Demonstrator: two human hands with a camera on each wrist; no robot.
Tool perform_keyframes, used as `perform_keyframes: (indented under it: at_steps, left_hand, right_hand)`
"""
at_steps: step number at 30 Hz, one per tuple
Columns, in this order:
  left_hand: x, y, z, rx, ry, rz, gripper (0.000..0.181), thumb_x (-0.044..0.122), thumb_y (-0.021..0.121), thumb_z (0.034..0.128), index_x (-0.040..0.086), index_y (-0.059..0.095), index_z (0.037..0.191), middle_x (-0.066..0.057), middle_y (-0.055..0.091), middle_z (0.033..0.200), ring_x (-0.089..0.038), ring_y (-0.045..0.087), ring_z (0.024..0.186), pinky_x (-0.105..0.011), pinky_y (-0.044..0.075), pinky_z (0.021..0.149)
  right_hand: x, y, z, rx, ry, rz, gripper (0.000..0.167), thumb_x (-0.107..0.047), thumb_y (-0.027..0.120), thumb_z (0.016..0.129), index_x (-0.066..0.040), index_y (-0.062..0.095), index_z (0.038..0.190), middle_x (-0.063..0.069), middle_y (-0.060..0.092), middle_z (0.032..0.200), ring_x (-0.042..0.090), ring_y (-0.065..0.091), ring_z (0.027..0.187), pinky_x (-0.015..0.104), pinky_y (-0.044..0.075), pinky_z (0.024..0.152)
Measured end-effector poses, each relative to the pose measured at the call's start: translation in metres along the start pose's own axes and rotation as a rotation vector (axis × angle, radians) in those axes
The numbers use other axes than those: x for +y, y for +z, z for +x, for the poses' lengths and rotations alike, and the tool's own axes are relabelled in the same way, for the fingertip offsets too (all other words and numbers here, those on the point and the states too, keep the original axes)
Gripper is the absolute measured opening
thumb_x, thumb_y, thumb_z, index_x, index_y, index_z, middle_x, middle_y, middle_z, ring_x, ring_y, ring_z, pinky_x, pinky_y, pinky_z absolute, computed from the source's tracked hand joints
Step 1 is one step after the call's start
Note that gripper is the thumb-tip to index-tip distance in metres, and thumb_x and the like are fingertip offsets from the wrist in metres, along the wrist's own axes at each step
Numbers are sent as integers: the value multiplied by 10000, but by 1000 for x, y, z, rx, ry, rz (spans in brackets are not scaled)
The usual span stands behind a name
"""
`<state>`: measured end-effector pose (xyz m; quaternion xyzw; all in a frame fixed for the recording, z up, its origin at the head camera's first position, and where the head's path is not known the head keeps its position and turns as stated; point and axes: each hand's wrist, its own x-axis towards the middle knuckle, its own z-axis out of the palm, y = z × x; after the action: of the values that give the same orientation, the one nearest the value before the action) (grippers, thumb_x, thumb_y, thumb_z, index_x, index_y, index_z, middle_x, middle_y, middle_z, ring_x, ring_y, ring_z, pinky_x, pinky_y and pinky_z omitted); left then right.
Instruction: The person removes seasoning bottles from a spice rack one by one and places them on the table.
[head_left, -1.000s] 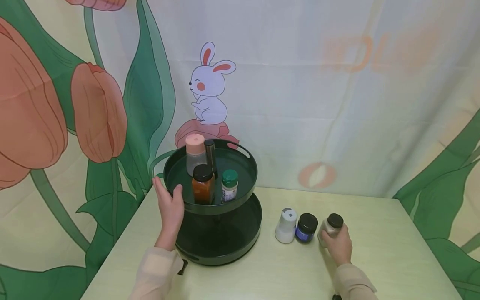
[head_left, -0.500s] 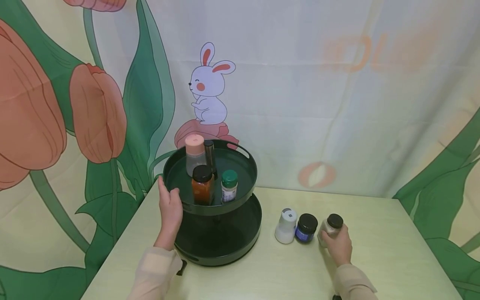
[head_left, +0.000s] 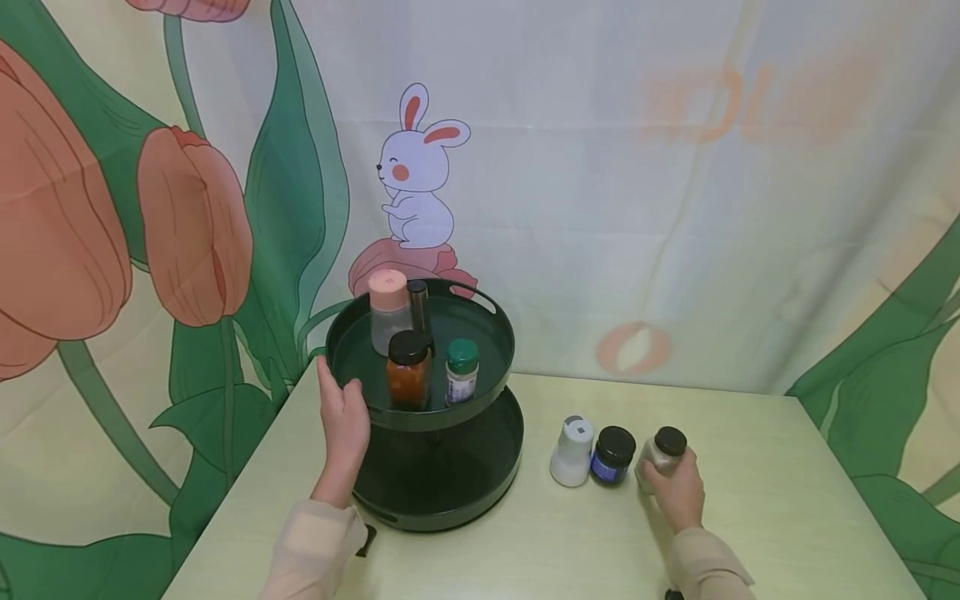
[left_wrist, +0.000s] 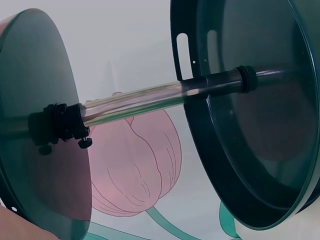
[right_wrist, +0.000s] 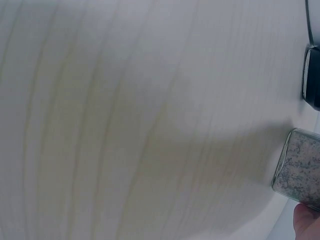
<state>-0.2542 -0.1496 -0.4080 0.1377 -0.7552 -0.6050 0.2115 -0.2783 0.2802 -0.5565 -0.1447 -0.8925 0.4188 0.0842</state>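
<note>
A dark green two-tier round rack (head_left: 420, 500) stands left of centre on the table. My left hand (head_left: 345, 425) lies against the left side of its upper tray (head_left: 483, 333), fingers straight and thumb apart. That tray carries a pink-capped shaker (head_left: 388, 312), a slim dark bottle (head_left: 420, 308), a black-lidded jar of orange-red contents (head_left: 408, 375) and a small green-capped bottle (head_left: 462, 375). To the right, my right hand (head_left: 678, 492) grips a black-lidded glass jar (head_left: 660, 458) standing on the table. Speckled contents show through the jar (right_wrist: 300, 165) in the right wrist view.
Beside the gripped jar stand a dark jar with a blue label (head_left: 612, 458) and a white-topped shaker (head_left: 573, 454). The lower tray (left_wrist: 220, 175) joins the upper one by a metal post (left_wrist: 135, 102). A printed curtain (head_left: 570, 208) hangs behind the pale table (head_left: 780, 500).
The upper tray has turned slightly: its front jars have shifted a little right, the pink-capped shaker a little left. My left hand has shifted slightly along the rim. My right hand stays put.
</note>
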Motion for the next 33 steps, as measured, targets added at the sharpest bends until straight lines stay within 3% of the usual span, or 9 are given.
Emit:
perform_keyframes:
  at_steps: [10, 33]
  left_hand:
    - [0, 3, -6, 18, 58, 36, 627, 186, 307, 921, 138, -61, 1427, -2, -45, 1499, -165, -14, 1373, -421, 59, 1106]
    - [0, 6, -24, -8, 68, 119, 722, 249, 390, 918, 104, -115, 1413, -57, -104, 1492, -210, -61, 1371, -437, 41, 1103]
  right_hand:
    - [-2, 0, -2, 6, 1, 8, 710, -230, 560, 802, 69, 194, 1331, 300, 383, 1261, 459, 391, 1146, 546, 304, 959]
    - [-3, -2, -1, -14, 10, 13, 718, -234, 558, 813, 72, 176, 1339, 303, 365, 1278, 459, 373, 1161, 551, 291, 967]
